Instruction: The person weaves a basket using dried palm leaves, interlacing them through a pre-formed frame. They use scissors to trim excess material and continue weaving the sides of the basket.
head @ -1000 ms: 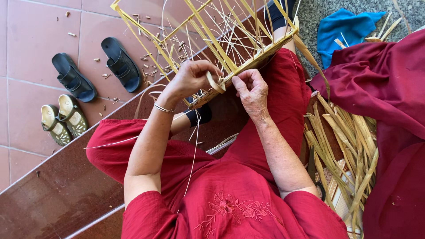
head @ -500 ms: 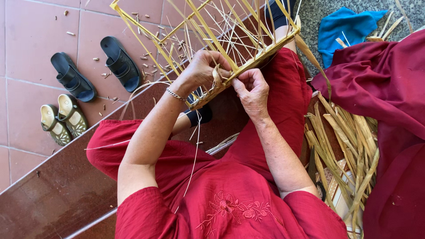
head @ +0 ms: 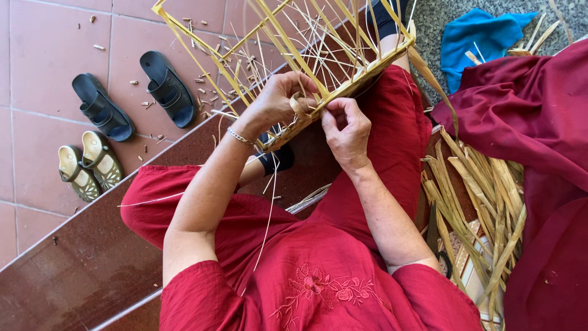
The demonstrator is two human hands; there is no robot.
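Pale yellow woven bamboo-strip basket frame (head: 288, 55), likely light, springy, splintery: left hand (head: 278, 101) and right hand (head: 346, 125) are pinching closed on its near rim.

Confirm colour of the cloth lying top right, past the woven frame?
Bright blue cloth, clearest in the head view.

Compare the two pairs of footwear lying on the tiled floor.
The black sandals are larger and plain dark; the pale shoes are smaller, cream-coloured inside with a patterned greenish edge. The black sandals lie apart from each other, while the pale shoes sit side by side, touching. Both pairs are empty and rest on the red tiled floor.
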